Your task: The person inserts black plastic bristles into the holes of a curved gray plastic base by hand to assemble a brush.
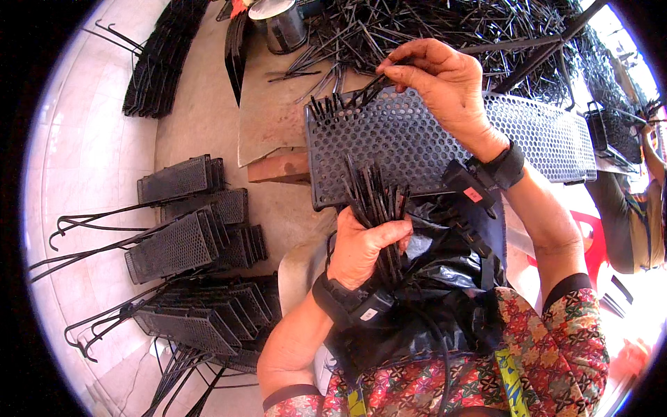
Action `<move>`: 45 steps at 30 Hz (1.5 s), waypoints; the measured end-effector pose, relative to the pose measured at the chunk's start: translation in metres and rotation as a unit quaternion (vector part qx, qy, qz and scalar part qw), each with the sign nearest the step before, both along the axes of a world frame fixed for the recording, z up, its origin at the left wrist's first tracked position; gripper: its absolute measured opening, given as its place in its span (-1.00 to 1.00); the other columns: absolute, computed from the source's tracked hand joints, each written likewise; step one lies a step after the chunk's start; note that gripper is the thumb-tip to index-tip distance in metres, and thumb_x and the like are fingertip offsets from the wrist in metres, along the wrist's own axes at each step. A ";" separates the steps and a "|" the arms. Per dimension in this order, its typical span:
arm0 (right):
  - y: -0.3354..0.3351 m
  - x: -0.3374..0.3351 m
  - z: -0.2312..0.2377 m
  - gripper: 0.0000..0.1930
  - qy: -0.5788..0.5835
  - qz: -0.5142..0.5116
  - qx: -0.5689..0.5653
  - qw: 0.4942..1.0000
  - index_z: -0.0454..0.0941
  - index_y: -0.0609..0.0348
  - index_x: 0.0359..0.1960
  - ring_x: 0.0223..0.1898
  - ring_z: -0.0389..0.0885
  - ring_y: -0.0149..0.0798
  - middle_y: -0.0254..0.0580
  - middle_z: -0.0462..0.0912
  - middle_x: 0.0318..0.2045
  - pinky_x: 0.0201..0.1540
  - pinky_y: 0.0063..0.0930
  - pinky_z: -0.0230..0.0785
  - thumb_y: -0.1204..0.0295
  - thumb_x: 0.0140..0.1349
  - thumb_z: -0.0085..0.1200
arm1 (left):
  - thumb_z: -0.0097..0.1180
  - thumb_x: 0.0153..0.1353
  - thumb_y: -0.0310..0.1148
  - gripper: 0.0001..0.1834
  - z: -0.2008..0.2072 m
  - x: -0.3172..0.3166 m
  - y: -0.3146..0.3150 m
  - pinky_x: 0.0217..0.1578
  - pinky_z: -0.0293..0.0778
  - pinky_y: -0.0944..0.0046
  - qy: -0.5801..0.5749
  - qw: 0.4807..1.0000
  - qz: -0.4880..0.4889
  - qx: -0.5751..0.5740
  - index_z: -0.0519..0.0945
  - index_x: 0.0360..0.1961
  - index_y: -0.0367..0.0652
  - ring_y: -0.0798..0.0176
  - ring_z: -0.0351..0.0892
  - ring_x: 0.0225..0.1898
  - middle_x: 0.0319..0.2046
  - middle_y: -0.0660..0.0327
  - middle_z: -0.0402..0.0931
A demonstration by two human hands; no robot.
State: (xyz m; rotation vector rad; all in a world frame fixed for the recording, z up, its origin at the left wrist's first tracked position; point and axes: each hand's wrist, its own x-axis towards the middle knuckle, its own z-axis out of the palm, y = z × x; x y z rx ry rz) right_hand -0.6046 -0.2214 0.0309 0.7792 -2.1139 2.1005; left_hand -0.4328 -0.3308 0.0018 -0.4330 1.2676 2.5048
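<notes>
My left hand (pixel 365 243) is wrapped round a bundle of thin black sticks (pixel 368 191), whose ends fan out above my thumb. Across my lap lies a black perforated metal panel (pixel 417 149) with round holes. Along its far left edge several short black sticks (pixel 326 109) stand in a row. Over that far edge, my right hand (pixel 438 80) pinches a thin black stick (pixel 372 89) between thumb and fingertips. Its lower end comes close to the row; whether it sits in a hole I cannot tell.
A big heap of loose black sticks (pixel 445 28) lies beyond the panel, beside a metal can (pixel 281 28). Perforated black racks with long hooked rods (pixel 177 243) stand on the floor at left, more (pixel 160 62) at far left. Another person (pixel 636 215) is at right.
</notes>
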 end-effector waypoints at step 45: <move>-0.038 -0.012 0.011 -0.91 0.267 0.076 0.293 0.915 0.46 0.22 -0.59 -0.47 0.51 0.08 0.02 0.49 -0.62 -0.43 -0.18 0.37 0.47 -0.16 0.04 | 0.13 -0.17 -0.59 -0.66 -0.004 -0.001 -0.001 -0.62 0.35 0.34 -0.038 0.999 -0.011 0.016 0.41 -0.26 -0.31 0.28 0.41 -0.65 -0.60 0.15 0.43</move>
